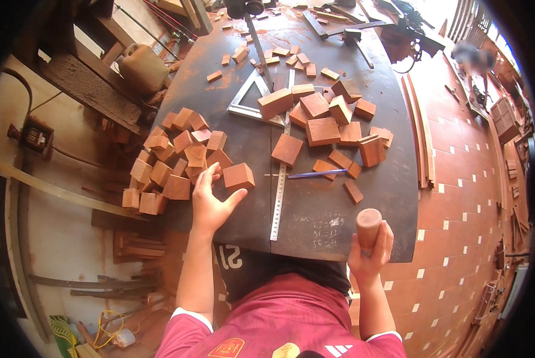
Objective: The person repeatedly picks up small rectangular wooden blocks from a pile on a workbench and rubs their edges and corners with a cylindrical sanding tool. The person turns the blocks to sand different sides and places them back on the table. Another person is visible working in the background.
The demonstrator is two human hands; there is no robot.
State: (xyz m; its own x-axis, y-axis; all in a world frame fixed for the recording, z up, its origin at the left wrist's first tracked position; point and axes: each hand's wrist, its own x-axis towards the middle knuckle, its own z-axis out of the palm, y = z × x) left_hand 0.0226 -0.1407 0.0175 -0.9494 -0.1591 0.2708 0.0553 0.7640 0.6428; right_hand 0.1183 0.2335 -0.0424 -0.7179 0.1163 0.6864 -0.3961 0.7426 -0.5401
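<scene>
My left hand (212, 200) reaches over the dark work table, thumb and fingers spread apart. A reddish wooden block (239, 177) sits just beyond the thumb tip, and I cannot tell whether they touch. To the left of this hand, several similar wooden blocks (177, 186) are heaped near the table's left edge. My right hand (372, 253) is wrapped round an upright wooden cylinder (369, 221) at the near right edge. More blocks (323, 130) are piled right of the middle, and a blue pen (317, 174) lies below them.
A narrow saw blade (258, 51) rises from the table (249, 230) beyond the blocks. Near it lies a metal triangle (242, 98), with a white ruler (277, 209) running toward me. Small offcuts are scattered farther back. Another person (473, 58) is at the far right.
</scene>
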